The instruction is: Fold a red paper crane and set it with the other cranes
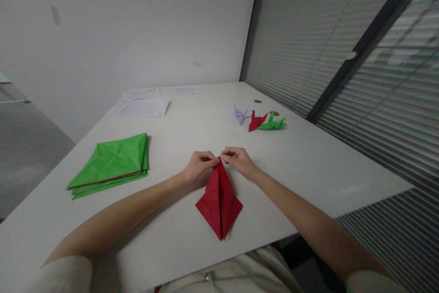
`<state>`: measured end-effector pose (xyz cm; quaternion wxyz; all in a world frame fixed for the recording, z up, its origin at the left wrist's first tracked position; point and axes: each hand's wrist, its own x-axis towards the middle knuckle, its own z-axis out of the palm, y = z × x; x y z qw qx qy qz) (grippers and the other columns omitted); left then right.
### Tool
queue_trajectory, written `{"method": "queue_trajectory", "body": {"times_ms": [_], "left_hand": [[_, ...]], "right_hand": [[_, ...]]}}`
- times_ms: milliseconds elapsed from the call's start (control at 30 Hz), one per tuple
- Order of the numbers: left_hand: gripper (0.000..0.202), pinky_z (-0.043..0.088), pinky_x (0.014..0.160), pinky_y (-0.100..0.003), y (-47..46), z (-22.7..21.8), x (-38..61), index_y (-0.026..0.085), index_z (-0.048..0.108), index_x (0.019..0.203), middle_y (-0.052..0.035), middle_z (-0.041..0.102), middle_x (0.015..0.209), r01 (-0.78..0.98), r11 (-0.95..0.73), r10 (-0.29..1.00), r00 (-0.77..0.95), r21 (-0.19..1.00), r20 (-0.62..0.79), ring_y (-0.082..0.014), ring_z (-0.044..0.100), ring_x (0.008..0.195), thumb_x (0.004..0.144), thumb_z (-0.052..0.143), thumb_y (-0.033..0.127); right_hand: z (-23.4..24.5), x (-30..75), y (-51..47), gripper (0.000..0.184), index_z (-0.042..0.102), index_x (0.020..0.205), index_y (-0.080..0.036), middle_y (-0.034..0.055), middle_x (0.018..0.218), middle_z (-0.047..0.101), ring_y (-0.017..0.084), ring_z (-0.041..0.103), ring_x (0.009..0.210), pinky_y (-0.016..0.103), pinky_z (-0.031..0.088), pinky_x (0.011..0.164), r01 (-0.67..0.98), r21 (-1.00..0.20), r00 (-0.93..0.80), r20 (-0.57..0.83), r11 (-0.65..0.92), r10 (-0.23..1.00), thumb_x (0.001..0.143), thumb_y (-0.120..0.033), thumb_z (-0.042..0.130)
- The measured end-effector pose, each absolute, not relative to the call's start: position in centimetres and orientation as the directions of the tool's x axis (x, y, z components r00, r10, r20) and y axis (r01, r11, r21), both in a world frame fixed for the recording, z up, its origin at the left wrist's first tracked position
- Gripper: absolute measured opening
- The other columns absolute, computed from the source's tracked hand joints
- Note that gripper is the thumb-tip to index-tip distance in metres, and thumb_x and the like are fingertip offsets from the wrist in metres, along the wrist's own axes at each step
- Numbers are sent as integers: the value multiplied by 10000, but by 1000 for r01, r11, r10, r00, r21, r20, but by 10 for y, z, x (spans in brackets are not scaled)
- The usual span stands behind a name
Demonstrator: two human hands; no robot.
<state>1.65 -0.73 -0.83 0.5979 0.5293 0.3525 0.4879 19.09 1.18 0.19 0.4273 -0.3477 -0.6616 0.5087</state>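
A folded red paper shape (pixel 219 201), long and kite-like, lies on the white table (pixel 308 165) in front of me. Its far tip is pinched between both hands. My left hand (pixel 199 165) grips the tip from the left with fingers closed. My right hand (pixel 238 159) pinches the same tip from the right, fingers curled together. The near point of the paper rests close to the table's front edge.
A stack of creased green sheets (pixel 111 165) lies at the left. Three finished paper cranes, lilac (pixel 240 114), red (pixel 255 121) and green (pixel 272 124), stand at the far right. White printed papers (pixel 144 106) lie at the back. A slatted glass wall (pixel 343 55) runs along the right.
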Motion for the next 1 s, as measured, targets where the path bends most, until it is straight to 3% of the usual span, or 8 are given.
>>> {"method": "queue_trajectory", "body": {"times_ms": [600,833,1000], "left_hand": [[212,368,592,-247,-6,-15,18,114,650,564,-6,584,561,-232,-21,944,316,973,96,-91,501,557,650,771,264],[191,380,604,-249,-6,-15,19,119,657,573,-7,591,576,-235,-22,942,320,972,99,-94,510,570,643,767,259],[200,365,593,-248,-7,-12,20,118,648,547,-6,577,560,-212,-38,954,283,977,99,-92,492,563,639,756,258]], "right_hand": [[0,192,13,177,661,688,-161,3,663,620,136,541,669,291,427,678,26,-962,-423,237,273,875,696,-331,707],[0,190,11,161,642,676,-169,-5,663,594,131,519,667,281,413,662,7,-948,-395,291,319,872,715,-319,685],[2,191,12,191,667,696,-162,-22,602,539,109,449,593,264,353,592,42,-954,-411,255,297,876,753,-340,631]]}}
